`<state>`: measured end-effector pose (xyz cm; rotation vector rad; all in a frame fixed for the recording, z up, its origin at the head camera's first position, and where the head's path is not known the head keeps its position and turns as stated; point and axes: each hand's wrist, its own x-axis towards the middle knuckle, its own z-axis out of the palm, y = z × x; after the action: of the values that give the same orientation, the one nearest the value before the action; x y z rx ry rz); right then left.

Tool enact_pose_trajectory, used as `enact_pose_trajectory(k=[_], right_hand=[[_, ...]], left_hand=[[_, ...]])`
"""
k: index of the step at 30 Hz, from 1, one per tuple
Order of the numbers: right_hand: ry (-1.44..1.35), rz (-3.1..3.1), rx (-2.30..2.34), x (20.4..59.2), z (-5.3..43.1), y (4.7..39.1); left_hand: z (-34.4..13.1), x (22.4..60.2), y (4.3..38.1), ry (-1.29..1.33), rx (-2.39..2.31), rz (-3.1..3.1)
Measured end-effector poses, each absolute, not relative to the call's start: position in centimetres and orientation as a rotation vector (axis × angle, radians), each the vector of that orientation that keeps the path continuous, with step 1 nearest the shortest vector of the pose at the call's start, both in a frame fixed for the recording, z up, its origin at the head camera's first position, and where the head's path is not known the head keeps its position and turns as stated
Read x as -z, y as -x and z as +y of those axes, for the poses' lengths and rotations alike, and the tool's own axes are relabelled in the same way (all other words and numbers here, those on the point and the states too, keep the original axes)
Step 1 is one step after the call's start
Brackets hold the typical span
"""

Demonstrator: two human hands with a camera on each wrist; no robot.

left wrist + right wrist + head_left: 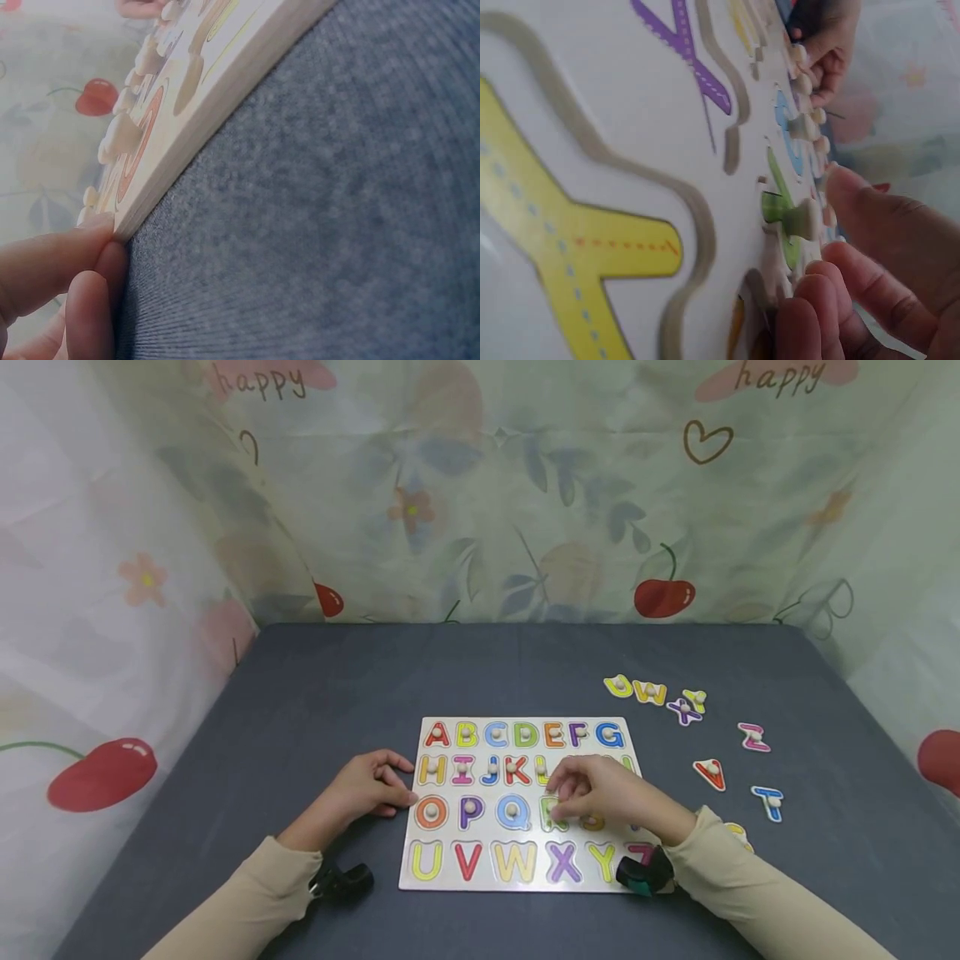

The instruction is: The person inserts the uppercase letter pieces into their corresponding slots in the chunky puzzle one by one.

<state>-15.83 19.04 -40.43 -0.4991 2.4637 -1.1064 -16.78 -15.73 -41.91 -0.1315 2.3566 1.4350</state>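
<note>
An alphabet puzzle board (pixel 491 818) lies on the bench (pixel 337 685), about midway between its left and right edges and well apart from the far one. The left hand (pixel 375 787) rests its bent fingers against the board's left side, apparently steadying it. The right hand (pixel 600 789) looks released: its fingers stand around the knob (pixel 802 219) of the letter R (pixel 776 204), apart from it. The step in hand appears to be placing R, which sits at its slot; whether fully flush, I cannot tell. Next probably calls for checking its seat, then reaching toward the bench's right edge for another loose letter, such as T (pixel 768 803) or V (pixel 709 774).
</note>
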Motion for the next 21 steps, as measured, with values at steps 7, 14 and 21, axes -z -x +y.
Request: enact_pose_trajectory(k=[7, 14, 21], right_hand=[[0.437, 2.537, 1.205, 39.1, 21.5, 16.4], [0.348, 2.612, 1.329, 37.0, 25.3, 17.2], [0.246, 2.747, 1.383, 36.4, 29.2, 16.2]], left_hand=[[-15.7, 41.9, 16.8, 0.137, -1.437, 2.355], [-15.7, 41.9, 16.7, 0.141, -1.433, 2.358], [-15.7, 41.9, 16.8, 0.136, -1.426, 2.363]])
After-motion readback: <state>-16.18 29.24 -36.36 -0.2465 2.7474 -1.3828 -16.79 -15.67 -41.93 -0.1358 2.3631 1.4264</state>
